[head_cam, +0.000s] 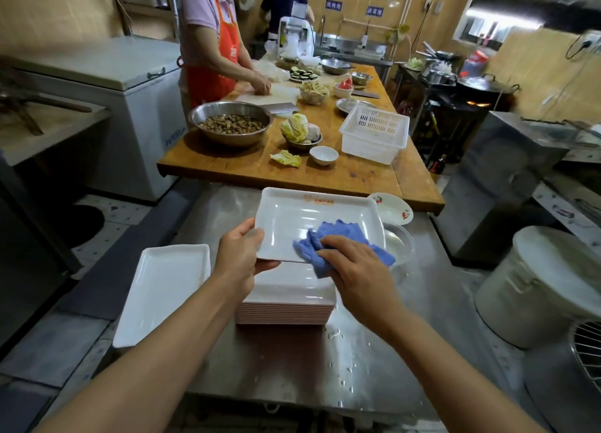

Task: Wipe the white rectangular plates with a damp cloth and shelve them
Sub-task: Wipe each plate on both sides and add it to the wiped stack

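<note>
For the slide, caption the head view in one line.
Left hand holds a white plate above the stack while right hand wipes it with a blue cloth.

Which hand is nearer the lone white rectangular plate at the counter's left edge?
Left. The left hand grips the raised plate just beside that lone white rectangular plate; the right hand is farther right.

wooden table (pixel 351 175) | steel bowl (pixel 231 123) of nuts | white basket (pixel 374 135) | cabbage (pixel 295 127) | small white bowl (pixel 324 155)

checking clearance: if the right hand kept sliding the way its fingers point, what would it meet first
Probably the left hand gripping the plate's left edge; the right hand points left across the blue cloth. Depth is unclear.
</note>
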Demonstrator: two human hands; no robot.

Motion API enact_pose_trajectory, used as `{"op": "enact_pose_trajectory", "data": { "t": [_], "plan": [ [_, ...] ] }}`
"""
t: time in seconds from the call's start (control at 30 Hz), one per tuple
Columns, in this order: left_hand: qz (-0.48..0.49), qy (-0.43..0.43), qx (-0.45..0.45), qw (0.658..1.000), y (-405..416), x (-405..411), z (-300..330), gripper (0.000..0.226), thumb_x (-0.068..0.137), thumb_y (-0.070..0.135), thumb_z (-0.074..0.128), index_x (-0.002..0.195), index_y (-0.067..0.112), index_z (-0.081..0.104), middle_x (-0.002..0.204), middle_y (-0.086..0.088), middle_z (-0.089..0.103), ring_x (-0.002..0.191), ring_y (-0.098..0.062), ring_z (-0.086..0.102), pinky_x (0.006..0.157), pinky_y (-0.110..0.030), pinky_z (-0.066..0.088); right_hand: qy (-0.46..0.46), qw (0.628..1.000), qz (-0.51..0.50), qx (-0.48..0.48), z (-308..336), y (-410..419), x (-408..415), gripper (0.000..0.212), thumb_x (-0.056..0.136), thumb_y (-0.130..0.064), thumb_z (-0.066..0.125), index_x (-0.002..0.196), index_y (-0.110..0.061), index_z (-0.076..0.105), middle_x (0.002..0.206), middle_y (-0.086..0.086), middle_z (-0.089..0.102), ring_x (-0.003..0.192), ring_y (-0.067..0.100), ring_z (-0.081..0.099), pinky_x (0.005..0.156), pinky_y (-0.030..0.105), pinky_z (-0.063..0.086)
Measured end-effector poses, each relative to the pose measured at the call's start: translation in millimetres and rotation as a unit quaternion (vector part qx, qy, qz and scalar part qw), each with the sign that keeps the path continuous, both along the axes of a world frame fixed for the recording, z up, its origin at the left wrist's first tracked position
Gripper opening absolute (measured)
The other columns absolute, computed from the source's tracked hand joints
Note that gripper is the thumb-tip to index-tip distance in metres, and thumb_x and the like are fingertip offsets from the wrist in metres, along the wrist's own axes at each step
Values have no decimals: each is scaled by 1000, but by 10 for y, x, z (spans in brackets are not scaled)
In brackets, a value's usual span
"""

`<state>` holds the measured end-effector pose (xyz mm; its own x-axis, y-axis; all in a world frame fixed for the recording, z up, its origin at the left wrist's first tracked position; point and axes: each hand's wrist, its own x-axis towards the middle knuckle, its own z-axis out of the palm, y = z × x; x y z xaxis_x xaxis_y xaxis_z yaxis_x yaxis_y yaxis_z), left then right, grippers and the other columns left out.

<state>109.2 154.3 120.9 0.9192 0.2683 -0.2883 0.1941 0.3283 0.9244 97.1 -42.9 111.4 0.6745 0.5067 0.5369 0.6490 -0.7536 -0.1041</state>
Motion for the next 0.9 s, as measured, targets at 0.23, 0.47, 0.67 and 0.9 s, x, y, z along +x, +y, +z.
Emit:
{"op": "enact_pose_trajectory", "data": {
  "t": [0.23, 0.47, 0.67, 0.9],
  "plan": [
    [7, 20, 12, 1000, 164, -16, 82, 25, 98, 6, 43, 114, 19, 58, 94, -3, 64, 86, -21, 60, 62, -35, 51, -22, 998, -18, -53, -94, -577, 14, 35, 74, -7, 77, 106, -13, 64, 139, 2, 42, 131, 21, 39, 108, 41, 34],
    [-72, 27, 140, 987, 189, 7, 77, 30, 101, 20, 37, 117, 7, 59, 109, -15, 65, 86, -25, 66, 69, -34, 53, -103, 994, 23, 26, -17, -453, -38, 13, 76, 7, 72, 85, 1, 64, 105, 10, 59, 101, 22, 53, 99, 25, 40],
    [-181, -130, 692, 687, -80, -171, 122, 81, 81, 62, 55, 146, 24, 28, 154, 2, 27, 142, -17, 22, 114, -45, 16, -100, 995, 20, 7, 96, -356, -84, 20, 70, 5, 78, 81, -4, 64, 90, 8, 65, 85, 20, 58, 78, 26, 51],
    [-90, -386, 674, 623, -296, -182, 27, 17, 66, 10, 81, 72, 13, 65, 65, -4, 67, 54, -22, 62, 48, -30, 53, -86, 994, 65, 34, 346, -252, -165, 25, 97, -32, 43, 92, -11, 55, 94, 6, 63, 84, 15, 55, 66, 26, 53]
  ]
}}
